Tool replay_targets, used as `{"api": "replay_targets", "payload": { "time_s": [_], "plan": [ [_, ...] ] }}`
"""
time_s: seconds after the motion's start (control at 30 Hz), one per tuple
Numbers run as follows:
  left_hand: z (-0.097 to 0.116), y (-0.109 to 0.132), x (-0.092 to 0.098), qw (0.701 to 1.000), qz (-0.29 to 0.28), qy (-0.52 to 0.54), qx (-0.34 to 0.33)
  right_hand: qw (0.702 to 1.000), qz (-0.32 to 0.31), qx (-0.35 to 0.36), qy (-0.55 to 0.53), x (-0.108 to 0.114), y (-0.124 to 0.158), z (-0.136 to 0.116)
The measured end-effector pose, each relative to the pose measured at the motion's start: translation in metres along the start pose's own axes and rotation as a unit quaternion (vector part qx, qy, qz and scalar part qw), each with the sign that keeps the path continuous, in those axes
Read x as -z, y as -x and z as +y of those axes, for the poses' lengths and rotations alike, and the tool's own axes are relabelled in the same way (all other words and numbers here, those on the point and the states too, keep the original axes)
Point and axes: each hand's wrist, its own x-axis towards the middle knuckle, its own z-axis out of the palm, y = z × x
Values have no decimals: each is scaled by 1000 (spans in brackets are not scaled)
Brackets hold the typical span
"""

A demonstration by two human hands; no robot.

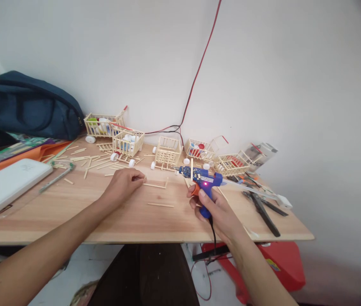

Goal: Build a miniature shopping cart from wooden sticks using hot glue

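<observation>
My right hand (214, 208) is wrapped round the handle of a blue glue gun (203, 178) with an orange trigger and a lit red light. Its nozzle points left, and a clear glue stick (247, 187) juts from its back. My left hand (125, 182) pinches the left end of a small frame of thin wooden sticks (155, 185) on the table. A short stick stands at the frame's right end. Nearer to me lies a single loose stick (160, 205), apart from both hands.
Several small stick carts (167, 151) with white wheels line the wall. Loose sticks (94, 161) lie scattered at left. A white power bank (15, 185), blue bag (30, 104) and black-handled pliers (265, 212) flank the wooden table (110, 221). A red chair (282, 263) stands below.
</observation>
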Motion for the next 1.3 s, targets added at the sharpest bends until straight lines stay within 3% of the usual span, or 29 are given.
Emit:
{"api": "replay_targets", "payload": {
  "time_s": [0.2, 0.5, 1.07, 1.3],
  "plan": [
    [-1, 0, 0, 1000, -5, -5, 7, 999, -35, -28, 4, -12, -12, 7],
    [-2, -1, -1, 1000, -11, -12, 11, 998, -52, -17, 25, -18, -29, 17],
    [-1, 0, -1, 1000, -1, -5, -10, 990, -120, -21, 67, -18, -29, 23],
    [-1, 0, -2, 1000, 0, -4, -10, 993, -106, -24, 55, -19, -30, 31]
  ]
}}
